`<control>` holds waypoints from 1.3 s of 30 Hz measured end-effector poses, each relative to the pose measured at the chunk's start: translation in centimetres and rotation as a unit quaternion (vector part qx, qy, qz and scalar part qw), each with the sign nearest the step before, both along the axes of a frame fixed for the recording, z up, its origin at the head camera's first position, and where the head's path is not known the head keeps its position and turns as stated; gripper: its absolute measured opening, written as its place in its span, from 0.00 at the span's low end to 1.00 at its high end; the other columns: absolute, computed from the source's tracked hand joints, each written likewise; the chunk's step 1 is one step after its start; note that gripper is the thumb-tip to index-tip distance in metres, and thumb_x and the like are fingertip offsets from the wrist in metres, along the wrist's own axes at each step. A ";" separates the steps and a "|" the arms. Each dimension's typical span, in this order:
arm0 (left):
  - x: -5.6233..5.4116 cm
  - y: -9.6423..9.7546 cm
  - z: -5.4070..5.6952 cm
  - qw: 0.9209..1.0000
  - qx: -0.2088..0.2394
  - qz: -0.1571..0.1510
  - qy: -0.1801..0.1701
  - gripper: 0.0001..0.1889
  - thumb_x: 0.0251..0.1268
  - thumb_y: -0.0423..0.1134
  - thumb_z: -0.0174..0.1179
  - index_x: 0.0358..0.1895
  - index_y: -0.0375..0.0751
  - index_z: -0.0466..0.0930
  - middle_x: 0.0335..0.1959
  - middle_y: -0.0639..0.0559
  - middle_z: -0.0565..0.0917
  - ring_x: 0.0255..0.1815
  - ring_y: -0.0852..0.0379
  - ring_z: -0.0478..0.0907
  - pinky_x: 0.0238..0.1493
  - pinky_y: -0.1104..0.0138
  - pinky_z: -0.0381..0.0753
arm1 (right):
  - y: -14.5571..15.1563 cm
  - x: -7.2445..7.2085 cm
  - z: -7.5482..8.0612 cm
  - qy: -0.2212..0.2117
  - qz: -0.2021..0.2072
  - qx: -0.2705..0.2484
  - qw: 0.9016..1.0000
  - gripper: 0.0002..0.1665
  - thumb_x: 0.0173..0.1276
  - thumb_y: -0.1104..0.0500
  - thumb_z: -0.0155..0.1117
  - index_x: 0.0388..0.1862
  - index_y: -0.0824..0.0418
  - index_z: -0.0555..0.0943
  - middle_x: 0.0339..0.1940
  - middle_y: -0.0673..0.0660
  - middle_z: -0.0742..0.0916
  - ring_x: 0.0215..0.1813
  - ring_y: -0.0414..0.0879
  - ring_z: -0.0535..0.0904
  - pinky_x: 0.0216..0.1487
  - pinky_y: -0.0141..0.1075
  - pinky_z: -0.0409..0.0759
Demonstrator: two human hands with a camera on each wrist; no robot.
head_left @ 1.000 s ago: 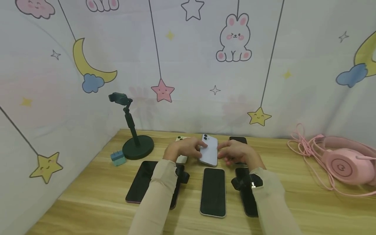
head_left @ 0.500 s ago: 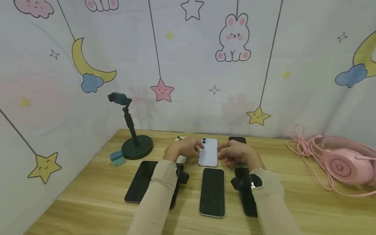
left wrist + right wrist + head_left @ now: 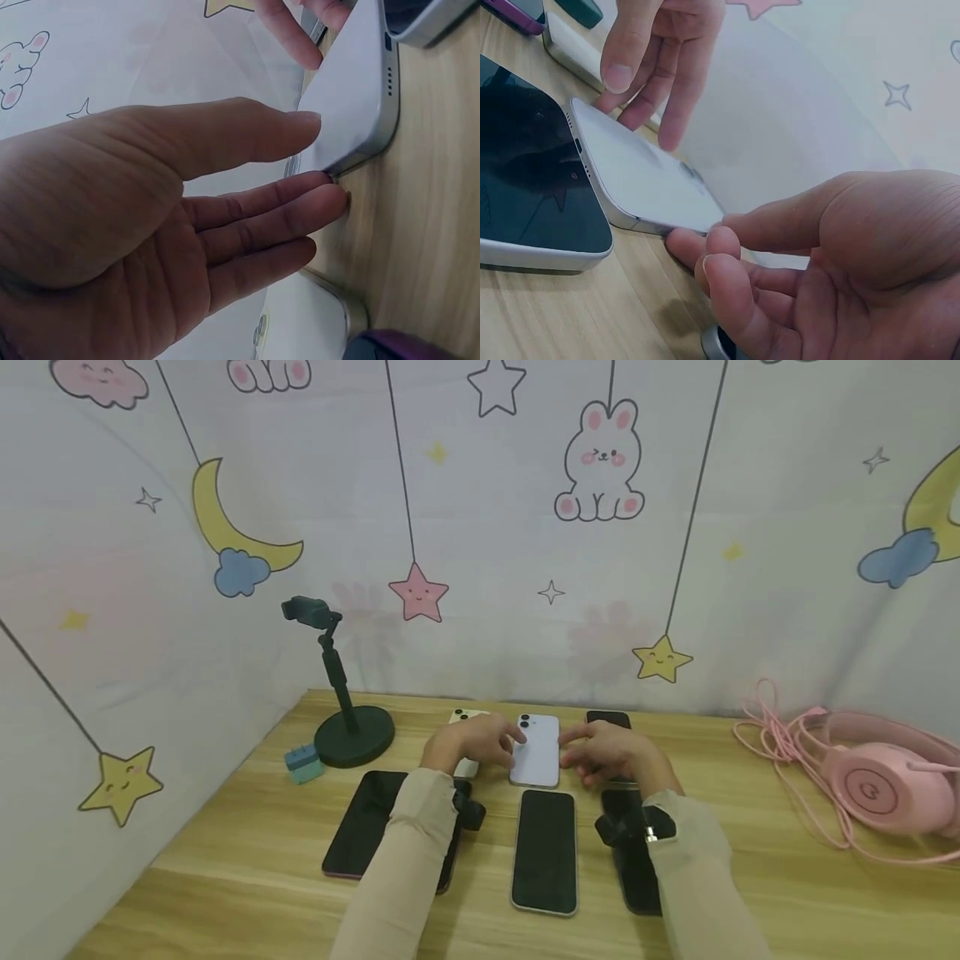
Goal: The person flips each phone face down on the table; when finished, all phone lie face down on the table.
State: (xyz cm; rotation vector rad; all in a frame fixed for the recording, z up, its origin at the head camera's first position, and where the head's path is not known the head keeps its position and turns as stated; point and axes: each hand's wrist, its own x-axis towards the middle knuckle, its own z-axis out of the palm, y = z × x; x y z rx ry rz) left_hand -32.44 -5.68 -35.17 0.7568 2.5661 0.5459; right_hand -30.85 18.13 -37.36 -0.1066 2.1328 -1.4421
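Note:
A pale lavender phone [image 3: 538, 762] lies back side up near the rear of the wooden table, its two camera lenses at the far left corner. My left hand [image 3: 480, 742] is at its left side with fairly straight fingers; in the left wrist view the fingertips [image 3: 330, 199] are right at the phone's edge, and the thumb is over its back. On the opposite side is my right hand [image 3: 613, 752], loosely bent. In the right wrist view its thumb and forefinger tips meet the long edge of the phone [image 3: 641, 169]. Neither hand wraps round it.
A cream phone [image 3: 467, 768] and a dark phone [image 3: 609, 718] flank it, partly covered by the hands. Nearer lie a black-screened phone [image 3: 545, 852], another [image 3: 637, 877] and a dark device [image 3: 367, 827]. A phone stand [image 3: 352, 735], small teal block [image 3: 303, 764] and pink headphones [image 3: 877, 781] sit around.
The lavender phone was slanted with its camera end farther back; that end has come down and the phone now lies straighter. Both hands stay at its sides; the head view has shifted slightly.

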 end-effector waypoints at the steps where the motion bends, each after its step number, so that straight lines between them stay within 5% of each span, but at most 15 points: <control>1: -0.1 0.1 -0.1 1.000 -0.002 -0.002 0.001 0.23 0.67 0.34 0.65 0.65 0.42 0.78 0.51 0.45 0.84 0.46 0.57 0.78 0.53 0.61 0.76 | 0.1 0.0 -0.1 0.002 0.000 -0.001 1.000 0.28 0.76 0.67 0.55 0.72 0.68 0.66 0.38 0.56 0.86 0.25 0.40 0.75 0.29 0.32 0.78; 19: -0.4 0.1 -0.2 1.000 0.023 0.011 -0.003 0.27 0.67 0.38 0.67 0.68 0.45 0.75 0.46 0.49 0.82 0.44 0.57 0.76 0.53 0.61 0.75 | 0.9 -0.3 -0.5 0.019 0.019 -0.018 0.999 0.34 0.74 0.63 0.62 0.75 0.62 0.65 0.40 0.59 0.83 0.29 0.44 0.78 0.33 0.37 0.80; 39: 0.1 2.8 -0.4 0.999 0.013 -0.043 0.019 0.25 0.68 0.40 0.65 0.67 0.43 0.75 0.50 0.47 0.83 0.50 0.54 0.79 0.53 0.62 0.76 | 3.0 -0.3 -0.5 0.042 0.010 0.000 0.999 0.36 0.75 0.58 0.61 0.77 0.64 0.62 0.47 0.62 0.86 0.34 0.46 0.81 0.38 0.39 0.81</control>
